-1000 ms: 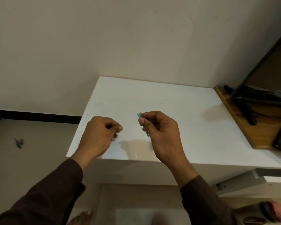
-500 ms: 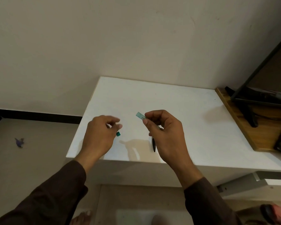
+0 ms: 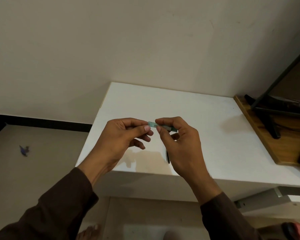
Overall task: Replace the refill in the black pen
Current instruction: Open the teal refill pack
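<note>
Both hands meet above the white table [image 3: 189,115]. The right hand [image 3: 184,144] pinches a pale green, see-through pen barrel [image 3: 160,126] between thumb and forefinger, its other fingers loosely curled. The left hand [image 3: 121,135] closes thumb and forefinger at the barrel's left end, touching it; whether it holds anything of its own cannot be told. A dark pen part [image 3: 167,155] shows just below the right thumb. Markings on the barrel are too small to read.

A pale green translucent tube [image 3: 161,127] sat at frame centre over a plain white tabletop [image 3: 189,108], with dark brown sleeves [image 3: 59,210] at the bottom and a brown wooden board [image 3: 260,129] at right.
</note>
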The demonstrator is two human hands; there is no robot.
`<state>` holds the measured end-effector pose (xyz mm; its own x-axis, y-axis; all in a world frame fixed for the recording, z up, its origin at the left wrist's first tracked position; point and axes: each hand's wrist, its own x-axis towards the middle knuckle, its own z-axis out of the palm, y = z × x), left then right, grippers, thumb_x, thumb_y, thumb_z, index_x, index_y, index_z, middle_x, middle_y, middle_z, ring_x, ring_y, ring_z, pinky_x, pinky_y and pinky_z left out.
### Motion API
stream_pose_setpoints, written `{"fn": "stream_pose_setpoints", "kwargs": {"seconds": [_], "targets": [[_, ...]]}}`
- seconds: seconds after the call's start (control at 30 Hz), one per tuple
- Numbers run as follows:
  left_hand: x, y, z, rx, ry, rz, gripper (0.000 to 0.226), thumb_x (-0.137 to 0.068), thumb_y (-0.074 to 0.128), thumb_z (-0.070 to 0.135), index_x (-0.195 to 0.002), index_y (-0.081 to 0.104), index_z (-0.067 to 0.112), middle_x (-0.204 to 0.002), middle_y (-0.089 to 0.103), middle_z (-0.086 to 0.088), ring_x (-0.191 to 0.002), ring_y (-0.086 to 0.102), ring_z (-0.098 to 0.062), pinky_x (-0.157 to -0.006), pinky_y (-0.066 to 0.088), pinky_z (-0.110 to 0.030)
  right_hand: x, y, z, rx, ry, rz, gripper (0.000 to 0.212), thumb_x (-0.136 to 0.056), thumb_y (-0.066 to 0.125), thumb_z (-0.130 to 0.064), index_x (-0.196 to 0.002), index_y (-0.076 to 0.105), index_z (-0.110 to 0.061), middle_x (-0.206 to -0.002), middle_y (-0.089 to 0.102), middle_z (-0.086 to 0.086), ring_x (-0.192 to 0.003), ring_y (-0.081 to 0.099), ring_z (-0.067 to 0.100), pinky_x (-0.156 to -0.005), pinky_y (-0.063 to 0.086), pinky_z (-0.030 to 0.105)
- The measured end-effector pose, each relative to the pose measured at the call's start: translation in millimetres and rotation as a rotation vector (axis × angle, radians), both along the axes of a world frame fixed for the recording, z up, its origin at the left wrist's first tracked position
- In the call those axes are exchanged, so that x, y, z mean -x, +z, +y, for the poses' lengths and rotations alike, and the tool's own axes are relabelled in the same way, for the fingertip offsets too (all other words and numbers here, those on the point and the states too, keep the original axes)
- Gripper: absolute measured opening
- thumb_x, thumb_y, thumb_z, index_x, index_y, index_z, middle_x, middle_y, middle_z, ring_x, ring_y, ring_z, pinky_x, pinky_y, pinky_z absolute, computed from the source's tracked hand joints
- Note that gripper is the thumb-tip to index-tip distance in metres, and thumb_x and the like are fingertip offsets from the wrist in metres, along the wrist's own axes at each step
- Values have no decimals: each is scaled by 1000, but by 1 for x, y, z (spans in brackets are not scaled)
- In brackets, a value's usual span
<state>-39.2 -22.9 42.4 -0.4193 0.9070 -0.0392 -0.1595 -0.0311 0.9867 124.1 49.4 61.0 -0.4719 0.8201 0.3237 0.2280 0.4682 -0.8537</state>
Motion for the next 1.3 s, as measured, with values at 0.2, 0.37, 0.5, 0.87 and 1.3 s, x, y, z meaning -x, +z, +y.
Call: {"fn": "stream_pose_setpoints", "kwargs": {"seconds": [0.2, 0.37, 0.5, 0.87, 1.3], "targets": [[-2, 1, 0, 3, -18, -52, 13, -91, 72, 6, -94, 84, 10, -89, 82, -18, -77, 79, -28, -60, 62, -30, -2, 1, 1, -59, -13, -13, 16, -97, 68, -12, -109, 74, -20, -100, 69, -10, -97, 60, -3, -74, 48, 6], [-3, -1, 0, 14, -44, -61, 13, -88, 74, 9, -98, 83, 7, -90, 82, -18, -79, 80, -30, -62, 63, -31, -1, 2, 1, -95, -7, -54, 17, -96, 68, -11, -109, 76, -19, -100, 67, -9, -95, 62, 2, -72, 49, 9], [-3, -2, 1, 18, -38, -47, 12, -89, 74, 8, -97, 83, 9, -89, 82, -18, -79, 80, -31, -62, 63, -32, -1, 3, 1, -116, -4, -80, 18, -96, 67, -11, -110, 77, -20, -100, 64, -10, -90, 64, 4, -71, 49, 8], [-2, -3, 1, 33, -30, -14, 12, -91, 73, 7, -99, 82, 8, -87, 82, -15, -79, 80, -29, -63, 63, -33, -2, 3, 2, -181, -15, -145, 19, -96, 68, -14, -111, 77, -20, -100, 63, -9, -88, 63, 10, -68, 50, 14], [-4, -3, 1, 38, -71, -35, 15, -92, 72, 6, -104, 80, 3, -91, 82, -18, -82, 80, -31, -64, 63, -32, -2, 3, 1, -213, 4, -180, 17, -96, 68, -18, -110, 77, -21, -98, 60, -12, -89, 61, 7, -70, 48, 15]]}}
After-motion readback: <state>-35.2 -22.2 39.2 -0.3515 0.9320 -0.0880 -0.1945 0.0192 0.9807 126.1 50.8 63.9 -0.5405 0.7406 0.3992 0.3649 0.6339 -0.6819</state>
